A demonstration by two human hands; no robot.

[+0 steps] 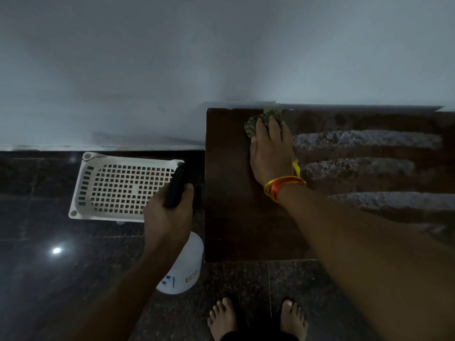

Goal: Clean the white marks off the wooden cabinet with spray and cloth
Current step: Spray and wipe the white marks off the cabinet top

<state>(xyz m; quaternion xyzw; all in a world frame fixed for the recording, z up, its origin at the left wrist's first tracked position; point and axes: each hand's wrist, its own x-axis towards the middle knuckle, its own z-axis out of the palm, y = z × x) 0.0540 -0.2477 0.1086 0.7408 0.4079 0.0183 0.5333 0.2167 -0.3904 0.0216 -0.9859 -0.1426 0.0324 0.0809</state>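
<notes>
Dark wooden cabinet top: crumpled patterned cloth at far edge, grey-white smear bands. Dark speckled stone floor: white perforated plastic basket.

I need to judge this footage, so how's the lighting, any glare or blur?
Head view: dim and bluish overall; one bright glare spot on the glossy floor; soft blur throughout, cloth under the right hand indistinct; wide-angle bending at the cabinet edges.

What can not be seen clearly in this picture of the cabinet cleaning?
- Head view: most of the cloth lies under the right hand.
- Spray bottle: its top is hidden by the left hand; the label is too small to read.
- Cabinet: dim light hides any fine marks on its left part.
</notes>
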